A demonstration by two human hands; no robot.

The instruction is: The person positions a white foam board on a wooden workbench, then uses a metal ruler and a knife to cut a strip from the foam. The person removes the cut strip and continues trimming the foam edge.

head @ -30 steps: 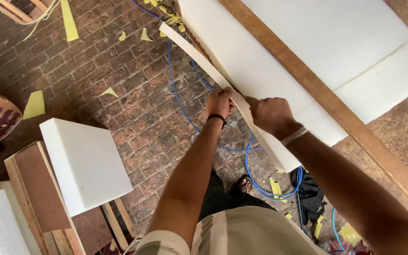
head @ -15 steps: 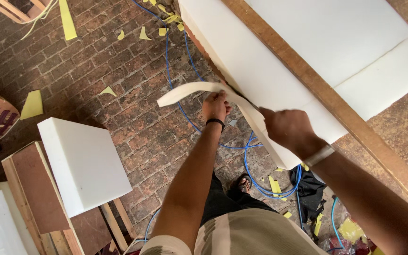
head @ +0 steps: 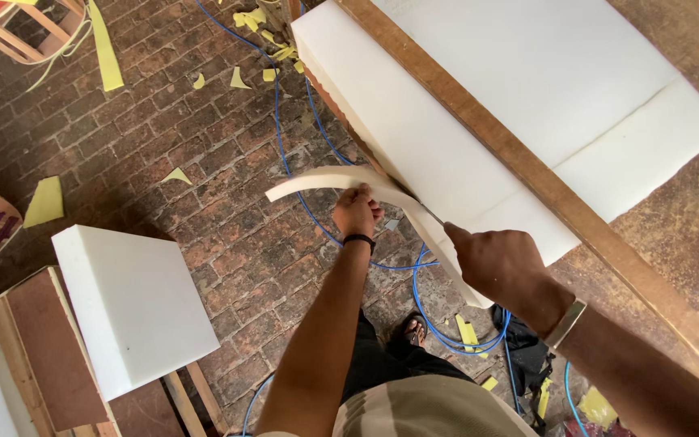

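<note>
The thin white foam strip [head: 325,180], earlier flat against the foam slab [head: 463,121] on the worktop [head: 689,235], is now peeled outward over the brick floor [head: 204,121], pinched in the closed left hand [head: 356,212], while the right hand [head: 495,263] stays clenched on a blade handle at the cut, the offcut judged nearly freed.

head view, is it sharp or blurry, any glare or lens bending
Head view: mostly sharp, brick floor crisp; slight softness on the right hand with its thin blade; the big foam sheet is bright, nearly blown out, little texture; the wooden straightedge looks straight, so no obvious bending; the left hand grips the curling foam strip.
</note>
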